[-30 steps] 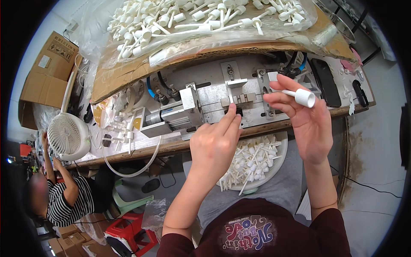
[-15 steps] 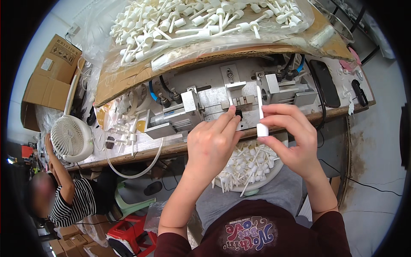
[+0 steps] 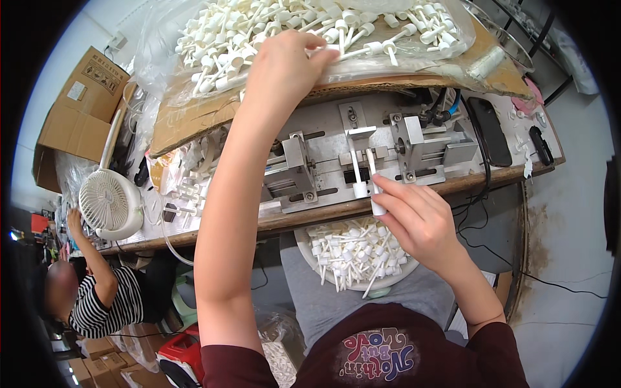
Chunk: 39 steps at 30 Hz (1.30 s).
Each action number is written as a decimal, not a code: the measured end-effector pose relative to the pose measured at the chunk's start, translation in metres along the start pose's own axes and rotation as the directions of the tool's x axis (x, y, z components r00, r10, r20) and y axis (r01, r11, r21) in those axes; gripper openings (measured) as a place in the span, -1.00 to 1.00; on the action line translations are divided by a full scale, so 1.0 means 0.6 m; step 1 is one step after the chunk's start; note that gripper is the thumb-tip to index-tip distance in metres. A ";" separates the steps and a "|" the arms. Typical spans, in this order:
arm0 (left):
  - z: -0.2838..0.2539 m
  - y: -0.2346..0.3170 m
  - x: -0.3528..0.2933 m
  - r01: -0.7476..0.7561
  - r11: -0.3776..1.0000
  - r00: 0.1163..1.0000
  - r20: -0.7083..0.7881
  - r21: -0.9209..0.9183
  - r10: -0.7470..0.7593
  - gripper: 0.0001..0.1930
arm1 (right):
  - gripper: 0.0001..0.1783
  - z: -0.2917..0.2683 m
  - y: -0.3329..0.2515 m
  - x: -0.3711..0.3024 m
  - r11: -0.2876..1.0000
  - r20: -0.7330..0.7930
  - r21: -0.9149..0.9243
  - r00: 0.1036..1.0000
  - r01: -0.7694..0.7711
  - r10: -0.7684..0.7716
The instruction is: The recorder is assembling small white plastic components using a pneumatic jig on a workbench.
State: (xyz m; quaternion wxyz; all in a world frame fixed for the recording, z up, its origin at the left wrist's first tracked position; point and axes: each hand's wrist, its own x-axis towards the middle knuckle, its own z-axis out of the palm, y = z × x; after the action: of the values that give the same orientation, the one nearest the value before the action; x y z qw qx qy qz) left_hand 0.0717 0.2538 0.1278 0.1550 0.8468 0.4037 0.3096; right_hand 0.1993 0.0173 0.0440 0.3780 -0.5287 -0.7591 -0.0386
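My left hand (image 3: 284, 63) reaches over the front of the pile of white capped sticks (image 3: 220, 39) on the cardboard at the back. Its thumb and forefinger are drawn close together there; whatever they pinch is mostly hidden. Between its thumb and fingers, my right hand (image 3: 420, 223) holds a white capped stick (image 3: 377, 204), cap toward me and stick end pointing at the metal fixture (image 3: 352, 116). Just left of it, a second white capped stick (image 3: 359, 189) sits in the fixture, its cap at the near end.
Metal clamp blocks (image 3: 414, 139) flank the fixture. A round tub of white capped sticks (image 3: 301, 242) rests on my lap. A phone (image 3: 490, 129) lies right, a white fan (image 3: 110, 204) stands left. A person in a striped shirt (image 3: 107, 301) sits at the far left.
My left hand has left the fixture and moved up to the pile at the back. My right hand has lowered its capped stick leftward, beside another now visible in the fixture.
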 end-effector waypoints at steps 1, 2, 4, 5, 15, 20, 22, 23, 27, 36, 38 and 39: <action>0.004 0.002 0.004 -0.019 0.999 1.000 -0.004 0.031 0.019 -0.62 | -0.65 0.000 0.001 -0.003 1.000 0.007 0.001 1.000 -0.008 0.008; 0.008 0.004 0.006 -0.037 0.997 0.999 -0.007 0.063 0.037 -0.58 | -0.66 0.000 0.002 -0.006 1.000 0.012 -0.003 1.000 -0.005 0.005; 0.012 0.002 0.009 -0.058 0.994 0.998 -0.017 0.095 0.060 -0.52 | -0.67 -0.001 0.006 -0.011 1.000 0.024 -0.009 1.000 -0.001 0.001; 0.014 -0.002 0.010 -0.061 0.994 0.998 -0.024 0.095 0.064 -0.50 | -0.67 0.001 0.007 -0.013 1.000 0.021 -0.010 1.000 -0.003 0.003; 0.008 -0.028 0.002 0.098 0.989 0.995 -0.001 -0.115 -0.098 -0.50 | -0.66 0.007 0.001 -0.005 1.000 -0.001 0.022 1.000 -0.005 0.005; -0.003 -0.026 -0.012 -0.063 0.996 0.989 -0.131 0.062 0.071 -0.60 | -0.65 0.012 0.004 -0.005 1.000 -0.007 0.028 1.000 -0.009 0.009; 0.000 -0.033 -0.014 -0.145 0.978 0.967 -0.188 0.147 0.172 -0.65 | -0.65 0.014 0.006 -0.004 1.000 -0.008 0.023 1.000 -0.009 0.010; 0.001 -0.038 -0.014 -0.166 0.977 0.963 -0.192 0.132 0.189 -0.67 | -0.65 0.014 0.007 -0.003 1.000 -0.006 0.020 1.000 -0.005 0.005; 0.004 -0.054 -0.013 -0.129 0.989 0.967 -0.214 0.065 0.140 -0.72 | -0.67 0.016 0.006 0.011 1.000 0.006 0.017 1.000 0.020 -0.021; -0.020 0.007 -0.055 -0.345 0.931 0.886 -0.368 -0.122 0.280 -0.74 | -0.83 0.036 0.007 0.044 0.964 0.158 -0.240 0.984 0.117 -0.080; -0.028 0.030 -0.078 -0.352 0.916 0.890 -0.372 -0.194 0.263 -0.72 | -0.83 0.032 0.006 0.050 0.962 0.198 -0.250 0.978 0.110 -0.061; -0.030 0.036 -0.091 -0.354 0.907 0.892 -0.373 -0.229 0.254 -0.70 | -0.81 0.028 0.005 0.051 0.964 0.218 -0.249 0.975 0.095 -0.040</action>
State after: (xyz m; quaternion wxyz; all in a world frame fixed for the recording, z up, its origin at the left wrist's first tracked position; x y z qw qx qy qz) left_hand 0.0467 0.1979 0.1307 0.1561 0.8026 0.2351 0.5256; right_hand 0.1877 0.0502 0.0500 0.2216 -0.5479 -0.8012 -0.0935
